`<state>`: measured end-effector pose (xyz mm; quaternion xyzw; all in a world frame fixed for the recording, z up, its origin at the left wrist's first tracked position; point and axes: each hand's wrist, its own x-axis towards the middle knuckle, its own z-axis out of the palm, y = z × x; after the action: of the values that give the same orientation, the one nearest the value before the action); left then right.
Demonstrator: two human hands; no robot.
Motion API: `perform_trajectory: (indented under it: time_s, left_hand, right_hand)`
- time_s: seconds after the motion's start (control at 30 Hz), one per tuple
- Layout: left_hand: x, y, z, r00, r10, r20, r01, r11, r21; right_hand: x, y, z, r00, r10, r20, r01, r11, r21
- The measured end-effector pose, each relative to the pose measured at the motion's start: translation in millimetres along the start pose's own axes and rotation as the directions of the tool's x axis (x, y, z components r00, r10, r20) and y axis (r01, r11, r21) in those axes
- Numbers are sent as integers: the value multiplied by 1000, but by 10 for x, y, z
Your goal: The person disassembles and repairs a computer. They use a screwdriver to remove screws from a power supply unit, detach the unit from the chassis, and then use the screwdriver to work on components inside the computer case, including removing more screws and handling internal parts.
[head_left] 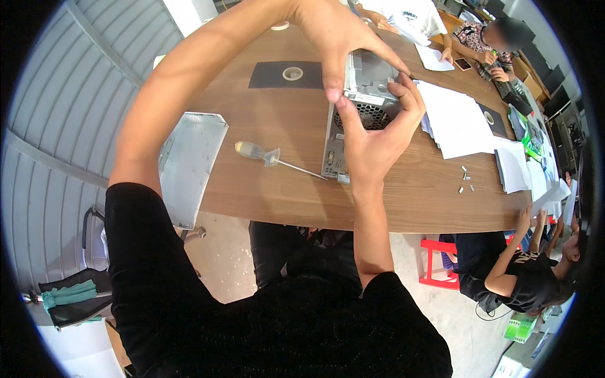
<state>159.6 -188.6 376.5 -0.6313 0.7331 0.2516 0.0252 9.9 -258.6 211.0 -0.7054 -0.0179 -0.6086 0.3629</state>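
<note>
An opened metal computer case (334,151) stands on the wooden table in front of me, its ports and round perforated vent facing me. My left hand (334,41) reaches over it from the far left, thumb on the near left edge and fingers stretched to its right side. From the near side my right hand (381,142) grips the same upper part, thumb at the left by the other thumb, fingers bent over the right edge. Palms and fingers hide some of the case. A screwdriver (252,151) with a clear yellowish handle lies left of it, tip near the case's lower corner.
A metal cover panel (192,167) lies at the table's left edge. White papers (457,120) spread to the right, with small white bits (466,179) nearer me. A dark plate with a round ring (293,74) is set behind the screwdriver. Other people sit around the table's far and right sides.
</note>
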Motion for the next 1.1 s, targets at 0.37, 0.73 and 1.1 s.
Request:
perform_trajectory:
  time_s: [0.37,0.73,1.1]
  left_hand:
    - [39,79,387,938,-19,-346,103,968,228]
    - [4,40,485,940,-83,-332,188,936,299]
    - [-90,-13,340,964,-111,-242,146,981,130]
  right_hand:
    - [-48,118,-41,995,102,-20,-100,992,77]
    - [-77,104,-13,989,148,-25,-146,986,78]
    - [-72,145,82,997,-30,-77,30,1000,-1]
